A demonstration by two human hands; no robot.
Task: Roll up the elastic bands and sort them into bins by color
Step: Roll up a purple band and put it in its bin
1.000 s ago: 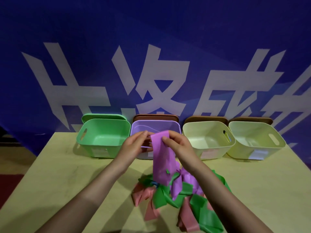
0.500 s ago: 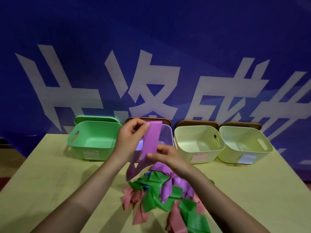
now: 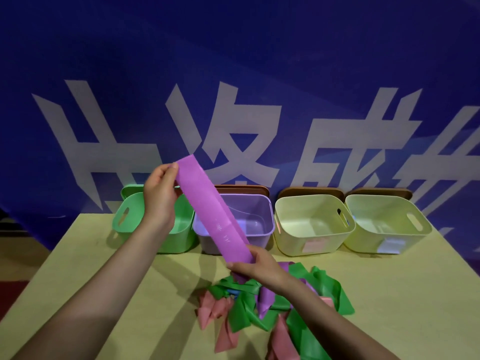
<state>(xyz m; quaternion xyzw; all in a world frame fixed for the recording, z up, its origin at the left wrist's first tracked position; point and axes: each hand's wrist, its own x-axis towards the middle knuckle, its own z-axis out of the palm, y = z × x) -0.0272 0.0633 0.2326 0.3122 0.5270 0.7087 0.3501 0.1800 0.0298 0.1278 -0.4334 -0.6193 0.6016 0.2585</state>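
A purple elastic band [image 3: 211,209] is stretched flat on a slant in the air in front of the bins. My left hand [image 3: 160,194] pinches its upper end, raised above the green bin [image 3: 124,220]. My right hand [image 3: 255,266] pinches its lower end just above a tangled pile of green, pink and purple bands [image 3: 262,307] on the table. The purple bin [image 3: 261,216] stands behind the band, with nothing inside that I can see.
Two pale yellow bins [image 3: 311,224] [image 3: 389,224] stand to the right of the purple one, all in a row at the table's [image 3: 78,268] back edge. Brown lids lean behind them. A blue banner with white characters hangs behind.
My left hand has lifted the band's top end up and to the left, while my right hand slid down to its lower end; the band now hangs taut and straight.
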